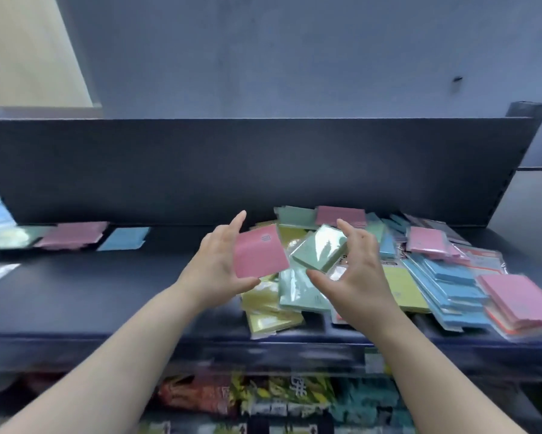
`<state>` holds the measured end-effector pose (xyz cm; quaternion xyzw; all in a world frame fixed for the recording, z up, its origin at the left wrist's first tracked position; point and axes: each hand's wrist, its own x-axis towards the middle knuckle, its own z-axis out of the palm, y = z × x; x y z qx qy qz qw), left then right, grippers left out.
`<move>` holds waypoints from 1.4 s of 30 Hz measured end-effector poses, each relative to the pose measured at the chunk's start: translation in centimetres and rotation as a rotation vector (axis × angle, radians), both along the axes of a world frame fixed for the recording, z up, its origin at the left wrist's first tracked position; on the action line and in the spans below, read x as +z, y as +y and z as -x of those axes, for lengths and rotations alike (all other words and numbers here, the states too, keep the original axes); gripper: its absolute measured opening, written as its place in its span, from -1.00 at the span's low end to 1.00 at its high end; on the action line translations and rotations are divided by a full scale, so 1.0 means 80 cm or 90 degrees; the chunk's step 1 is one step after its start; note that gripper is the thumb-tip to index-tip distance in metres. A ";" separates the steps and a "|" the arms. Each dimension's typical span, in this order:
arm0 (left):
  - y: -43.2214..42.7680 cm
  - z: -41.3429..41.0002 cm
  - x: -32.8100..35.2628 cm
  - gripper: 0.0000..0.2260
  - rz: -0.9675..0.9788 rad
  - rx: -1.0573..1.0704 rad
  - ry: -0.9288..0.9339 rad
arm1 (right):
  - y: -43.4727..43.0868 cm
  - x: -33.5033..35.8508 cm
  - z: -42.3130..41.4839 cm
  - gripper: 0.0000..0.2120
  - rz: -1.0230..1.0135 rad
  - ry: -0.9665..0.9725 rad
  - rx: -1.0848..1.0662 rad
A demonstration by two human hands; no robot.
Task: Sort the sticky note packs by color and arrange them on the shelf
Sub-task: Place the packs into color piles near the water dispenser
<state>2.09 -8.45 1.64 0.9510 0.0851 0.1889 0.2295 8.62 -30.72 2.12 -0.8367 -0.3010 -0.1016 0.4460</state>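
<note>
Left hand (pixel 213 264) pinches pink pack (pixel 260 255), right hand (pixel 357 277) pinches green pack (pixel 319 252); risk: glossy wrappers slip, dropping into mixed pile (pixel 445 286).

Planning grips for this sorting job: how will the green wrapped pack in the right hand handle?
Probably slippery: the green pack has glossy film that glares. Likely stiff and light, since it stays flat while the right hand holds it by its edges. It is flat-faced, so it should slide, not roll.

No marking on the packs (pixel 445 286) is legible.
</note>
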 end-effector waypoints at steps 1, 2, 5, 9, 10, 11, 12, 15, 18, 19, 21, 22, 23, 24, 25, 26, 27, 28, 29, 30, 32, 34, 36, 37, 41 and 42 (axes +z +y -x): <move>0.005 0.014 -0.001 0.00 0.000 0.010 -0.003 | 0.006 -0.001 0.007 -0.22 -0.003 0.010 0.016; 0.010 0.027 -0.002 0.00 0.000 0.022 -0.005 | 0.013 -0.001 0.014 -0.22 -0.005 0.017 0.031; 0.028 0.064 -0.004 -0.02 -0.002 0.056 -0.003 | 0.039 -0.002 0.029 -0.24 -0.018 0.024 0.067; 0.060 0.106 -0.004 -0.02 -0.007 0.100 0.007 | 0.080 -0.004 0.049 -0.25 -0.026 0.027 0.115; 0.070 0.115 -0.004 -0.02 -0.009 0.111 0.008 | 0.091 -0.005 0.055 -0.25 -0.025 0.031 0.126; 0.079 0.124 -0.004 -0.01 -0.011 0.120 0.008 | 0.102 -0.006 0.060 -0.25 -0.025 0.036 0.138; 0.089 0.132 -0.004 -0.01 -0.012 0.128 0.005 | 0.114 -0.007 0.066 -0.25 -0.024 0.043 0.152; 0.120 0.151 -0.005 -0.01 -0.008 0.147 -0.004 | 0.149 -0.009 0.079 -0.24 -0.012 0.060 0.180; 0.160 0.164 -0.009 0.01 -0.003 0.155 -0.010 | 0.190 -0.011 0.088 -0.23 -0.003 0.051 0.179; 0.176 0.167 -0.010 0.02 0.000 0.157 -0.011 | 0.206 -0.011 0.090 -0.23 -0.003 0.050 0.177; 0.210 0.173 -0.013 0.02 0.004 0.154 -0.013 | 0.241 -0.012 0.095 -0.23 -0.005 0.050 0.172; 0.229 0.176 -0.014 0.02 0.004 0.150 -0.011 | 0.259 -0.013 0.098 -0.23 -0.007 0.053 0.168; 0.250 0.179 -0.015 0.02 0.006 0.146 -0.005 | 0.279 -0.013 0.101 -0.24 -0.010 0.060 0.161; 0.272 0.183 -0.015 0.02 0.010 0.145 0.001 | 0.299 -0.014 0.105 -0.25 -0.012 0.073 0.152; 0.296 0.186 -0.015 0.02 0.011 0.145 0.005 | 0.320 -0.015 0.109 -0.26 -0.014 0.089 0.144; 0.320 0.189 -0.016 0.01 0.010 0.147 0.007 | 0.340 -0.017 0.114 -0.26 -0.014 0.103 0.141; 0.344 0.193 -0.017 0.01 0.009 0.150 0.006 | 0.360 -0.020 0.118 -0.26 -0.012 0.115 0.142; 0.368 0.196 -0.018 0.00 0.011 0.152 0.003 | 0.379 -0.022 0.121 -0.26 -0.011 0.121 0.144; 0.390 0.200 -0.019 -0.01 0.014 0.151 0.000 | 0.398 -0.024 0.124 -0.27 -0.009 0.125 0.143; 0.410 0.202 -0.020 -0.02 0.017 0.149 0.003 | 0.416 -0.026 0.128 -0.27 -0.008 0.130 0.140; 0.446 0.206 -0.021 -0.03 0.018 0.140 0.020 | 0.447 -0.030 0.134 -0.28 -0.008 0.142 0.127; 0.478 0.206 -0.018 -0.04 0.021 0.132 0.037 | 0.472 -0.032 0.139 -0.29 0.000 0.144 0.115; 0.505 0.204 -0.014 -0.05 0.016 0.133 0.043 | 0.493 -0.030 0.141 -0.29 0.006 0.148 0.106; 0.516 0.203 -0.012 -0.05 0.012 0.134 0.041 | 0.502 -0.029 0.142 -0.29 0.008 0.148 0.102; 0.547 0.202 -0.013 -0.06 0.034 0.134 0.036 | 0.535 -0.028 0.143 -0.28 0.028 0.151 0.087; 0.553 0.203 -0.012 -0.06 0.039 0.143 0.029 | 0.544 -0.028 0.144 -0.28 0.036 0.150 0.088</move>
